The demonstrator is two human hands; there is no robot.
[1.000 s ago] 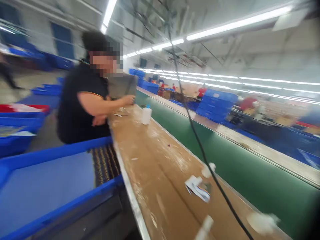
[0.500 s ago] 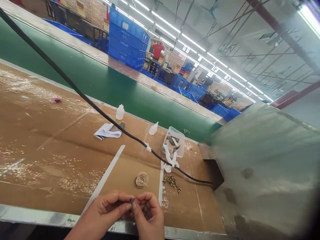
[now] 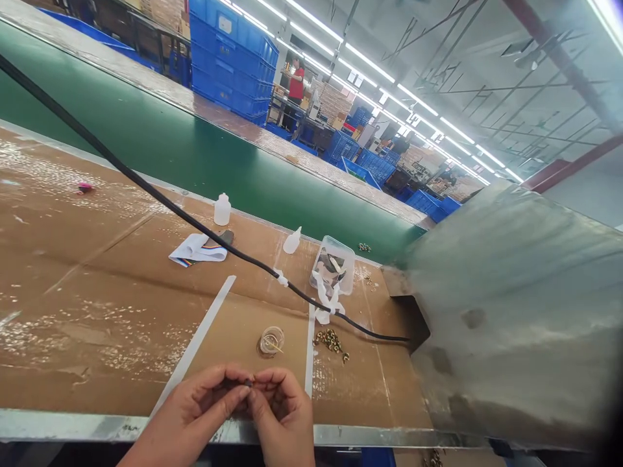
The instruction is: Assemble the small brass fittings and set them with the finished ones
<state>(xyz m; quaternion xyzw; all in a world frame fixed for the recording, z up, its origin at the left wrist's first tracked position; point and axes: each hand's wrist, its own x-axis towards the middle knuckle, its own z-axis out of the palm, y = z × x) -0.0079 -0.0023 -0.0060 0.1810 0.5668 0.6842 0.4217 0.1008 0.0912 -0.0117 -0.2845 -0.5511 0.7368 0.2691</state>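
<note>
Pinching a tiny metal part (image 3: 248, 383) between curled hands (image 3: 195, 405)

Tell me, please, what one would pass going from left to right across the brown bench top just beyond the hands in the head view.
White tape strip → clear round cup → second white tape strip → heap of small brass parts

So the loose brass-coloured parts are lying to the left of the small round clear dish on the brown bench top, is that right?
Not quite: the head view shows the loose brass-coloured parts to the right of the small round clear dish, not the left. Both are on the brown bench top, as you said.
</note>
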